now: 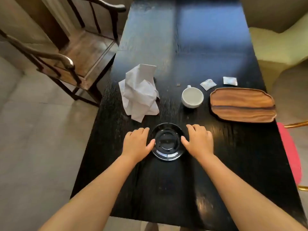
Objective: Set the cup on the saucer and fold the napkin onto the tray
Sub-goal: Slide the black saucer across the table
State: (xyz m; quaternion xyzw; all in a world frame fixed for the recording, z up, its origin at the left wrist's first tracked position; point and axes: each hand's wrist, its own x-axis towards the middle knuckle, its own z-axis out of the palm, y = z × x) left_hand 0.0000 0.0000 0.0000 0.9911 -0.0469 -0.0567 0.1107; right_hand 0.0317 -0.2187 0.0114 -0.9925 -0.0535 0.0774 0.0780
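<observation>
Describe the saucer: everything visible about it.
The saucer is round, glossy and black, apparently glazed ceramic, with a recessed centre ring and light glinting on its near rim. It sits flat and empty near the front of the dark wooden table. The left hand and right hand flank it palms down, thumbs touching its rim. The white cup stands apart, farther back.

glossy black saucer (167, 142), wooden tray (242, 105), crumpled napkin (140, 92)

Your black table (166, 189) carries a saucer (167, 142), cup (192, 97), crumpled napkin (139, 93), wooden tray (242, 105), and two sachets (208, 84).
</observation>
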